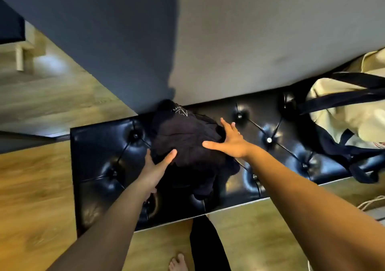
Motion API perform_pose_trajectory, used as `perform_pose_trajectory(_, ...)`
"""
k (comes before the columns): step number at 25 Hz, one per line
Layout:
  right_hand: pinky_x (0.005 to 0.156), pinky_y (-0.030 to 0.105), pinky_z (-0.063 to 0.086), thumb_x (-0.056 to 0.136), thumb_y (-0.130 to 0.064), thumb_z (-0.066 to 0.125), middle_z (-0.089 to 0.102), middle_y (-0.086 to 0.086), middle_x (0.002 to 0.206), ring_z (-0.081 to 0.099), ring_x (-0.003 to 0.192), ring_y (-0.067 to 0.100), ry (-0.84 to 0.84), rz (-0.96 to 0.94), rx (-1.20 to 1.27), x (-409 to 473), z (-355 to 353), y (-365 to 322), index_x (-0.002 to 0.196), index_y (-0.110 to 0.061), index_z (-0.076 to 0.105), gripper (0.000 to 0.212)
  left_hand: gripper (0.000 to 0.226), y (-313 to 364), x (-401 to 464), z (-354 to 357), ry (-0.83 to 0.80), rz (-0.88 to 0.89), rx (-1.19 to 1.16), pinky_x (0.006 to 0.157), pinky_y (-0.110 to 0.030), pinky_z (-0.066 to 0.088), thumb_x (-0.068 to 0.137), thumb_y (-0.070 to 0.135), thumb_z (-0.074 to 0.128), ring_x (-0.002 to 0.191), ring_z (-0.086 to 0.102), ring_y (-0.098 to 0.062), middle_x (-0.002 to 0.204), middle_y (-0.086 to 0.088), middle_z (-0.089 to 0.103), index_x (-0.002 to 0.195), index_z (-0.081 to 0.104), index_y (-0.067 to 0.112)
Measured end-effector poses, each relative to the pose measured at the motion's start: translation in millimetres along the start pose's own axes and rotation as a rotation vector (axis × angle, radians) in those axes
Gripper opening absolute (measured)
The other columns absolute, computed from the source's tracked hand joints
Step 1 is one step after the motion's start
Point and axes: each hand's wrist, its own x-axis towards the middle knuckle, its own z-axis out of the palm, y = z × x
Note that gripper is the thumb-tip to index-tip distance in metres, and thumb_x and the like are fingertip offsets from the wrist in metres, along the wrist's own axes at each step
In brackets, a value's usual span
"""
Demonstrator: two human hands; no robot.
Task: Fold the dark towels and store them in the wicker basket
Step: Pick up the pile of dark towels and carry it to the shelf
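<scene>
Head view shows both hands, left hand (155,167) and right hand (230,140), spread flat on the unfolded dark towels (187,143) heaped on the worktop (100,143), seemingly gripping nothing; folding remains, no wicker basket visible.

Black tufted bench (100,146), wood floor (35,187), grey wall (250,31).

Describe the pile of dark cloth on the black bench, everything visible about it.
The pile of dark cloth is a crumpled, unfolded heap of black or very dark fabric, soft and matte, with a small pale printed mark near its far edge. It lies on the glossy tufted black bench, toward the wall side, with folds spilling toward the near edge. The left hand rests on its near left side with fingers straight; the right hand presses its right side, fingers spread. How many pieces it holds cannot be told.
</scene>
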Motion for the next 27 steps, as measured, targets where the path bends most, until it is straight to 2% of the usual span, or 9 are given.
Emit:
perform_pose_trajectory(2,0.124,0.056,0.005,0.055,-0.080,0.072,-0.016,0.003,0.168,-0.016,0.153,0.035,-0.047,-0.028,-0.031,14.1,-4.7,-4.6,0.158,-0.044,-0.003,0.132,0.120,-2.9,12.4,5.3,-0.021,0.060,0.007,0.113,-0.049,0.037,0.054,0.089,0.069,0.140,0.043,-0.019,0.154,0.016,0.042,0.155,0.019,0.048)
perform_pose_trajectory(4,0.124,0.057,0.003,0.053,-0.083,0.069,-0.013,0.001,0.169,-0.019,0.153,0.031,-0.083,-0.028,0.013,28.0,-5.8,-3.8,0.158,-0.045,-0.001,0.131,0.100,-6.8,19.8,12.5,-0.029,0.042,-0.086,0.106,-0.039,0.038,0.063,0.081,0.069,0.130,0.048,-0.013,0.141,0.019,0.050,0.150,0.032,0.048)
perform_pose_trajectory(7,0.124,0.055,0.013,0.050,-0.091,0.069,0.008,-0.003,0.169,-0.002,0.156,0.030,-0.073,-0.047,0.063,42.0,5.0,3.6,0.157,-0.048,0.011,0.129,0.080,-6.4,26.7,20.4,0.011,-0.012,-0.199,0.099,-0.042,0.043,0.074,0.071,0.071,0.124,0.052,-0.015,0.135,0.018,0.054,0.144,0.036,0.050)
perform_pose_trajectory(9,0.121,0.052,0.026,0.042,-0.095,0.070,0.028,-0.005,0.162,0.021,0.152,0.026,-0.047,-0.072,0.108,47.2,12.3,6.7,0.153,-0.052,0.021,0.129,0.085,-8.3,29.0,23.3,0.025,-0.031,-0.192,0.100,-0.048,0.044,0.071,0.074,0.071,0.122,0.052,-0.016,0.136,0.019,0.053,0.144,0.033,0.054)
perform_pose_trajectory(13,0.120,0.046,0.032,0.042,-0.088,0.076,0.029,-0.005,0.157,0.033,0.146,0.021,-0.049,-0.099,0.215,45.3,12.3,5.4,0.156,-0.044,0.022,0.134,0.101,-2.8,24.7,35.0,0.162,-0.012,-0.110,0.099,-0.035,0.046,0.065,0.079,0.070,0.120,0.055,-0.018,0.142,0.007,0.054,0.149,0.033,0.039)
perform_pose_trajectory(17,0.118,0.041,0.036,0.036,-0.084,0.083,0.036,-0.012,0.157,0.040,0.142,0.012,-0.098,-0.071,0.261,48.8,6.9,4.6,0.158,-0.041,0.017,0.145,0.125,5.1,17.2,41.9,0.202,-0.217,-0.061,0.110,-0.062,0.037,0.048,0.093,0.065,0.139,0.040,-0.039,0.158,-0.003,0.032,0.154,0.018,0.048)
perform_pose_trajectory(21,0.103,0.041,0.051,0.046,-0.075,0.088,0.062,-0.008,0.138,0.065,0.120,0.016,-0.198,-0.030,0.302,63.9,10.4,11.4,0.141,-0.042,0.050,0.108,0.126,2.6,13.2,39.5,0.125,-0.181,-0.325,0.091,-0.078,0.042,0.040,0.083,0.078,0.137,0.043,-0.040,0.154,0.009,0.040,0.149,0.023,0.052)
perform_pose_trajectory(24,0.093,0.037,0.056,0.058,-0.060,0.090,0.073,-0.006,0.120,0.071,0.106,0.014,-0.232,-0.069,0.381,47.1,15.3,-1.6,0.132,-0.031,0.059,0.086,0.089,-11.4,11.6,35.1,0.131,-0.168,-0.448,0.087,-0.064,0.054,0.060,0.070,0.081,0.119,0.060,-0.033,0.137,0.006,0.058,0.137,0.040,0.050)
perform_pose_trajectory(27,0.089,0.035,0.057,0.071,-0.044,0.087,0.072,-0.004,0.118,0.071,0.104,0.015,-0.250,-0.046,0.438,37.3,21.0,-2.7,0.130,-0.028,0.058,0.068,0.063,-26.8,10.5,28.7,0.061,-0.108,-0.565,0.088,-0.054,0.058,0.070,0.055,0.084,0.113,0.068,-0.026,0.125,0.006,0.071,0.125,0.055,0.050)
